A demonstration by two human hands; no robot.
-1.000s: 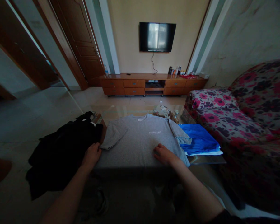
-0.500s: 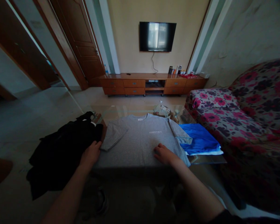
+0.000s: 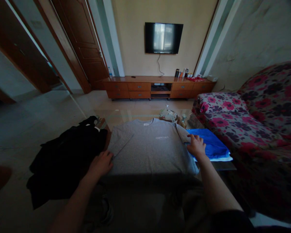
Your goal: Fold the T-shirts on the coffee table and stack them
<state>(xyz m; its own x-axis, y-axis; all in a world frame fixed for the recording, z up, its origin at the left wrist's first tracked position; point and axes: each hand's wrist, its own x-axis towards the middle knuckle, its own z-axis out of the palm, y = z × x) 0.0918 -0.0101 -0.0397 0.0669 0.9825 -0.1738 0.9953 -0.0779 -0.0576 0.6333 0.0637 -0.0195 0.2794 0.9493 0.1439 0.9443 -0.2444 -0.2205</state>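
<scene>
A grey T-shirt [image 3: 145, 149] with small pale lettering on its chest lies front up on a glass table, its neckline away from me. My left hand [image 3: 102, 164] rests at the lower edge of the left-side sleeve, fingers stretched out and open. On the other side, my right hand [image 3: 197, 145] is at the right-side sleeve, fingers apart, the thumb side touching the grey cloth. Beneath that sleeve and to its right is a folded blue garment [image 3: 212, 144] with a white edge. Black clothing [image 3: 68, 158] is heaped left of my left hand.
Behind the shirt, a glass cup [image 3: 183, 117] and some crumpled white material [image 3: 169, 113] are at the table's far side. A flowered sofa [image 3: 247, 126] stands at the right. Across the room are a low wooden cabinet [image 3: 139, 86] and a wall-mounted television [image 3: 164, 38].
My right hand has moved from the shirt's chest out to the right-side sleeve. My left hand has shifted slightly right and toward me, and the left-side sleeve lies flatter.
</scene>
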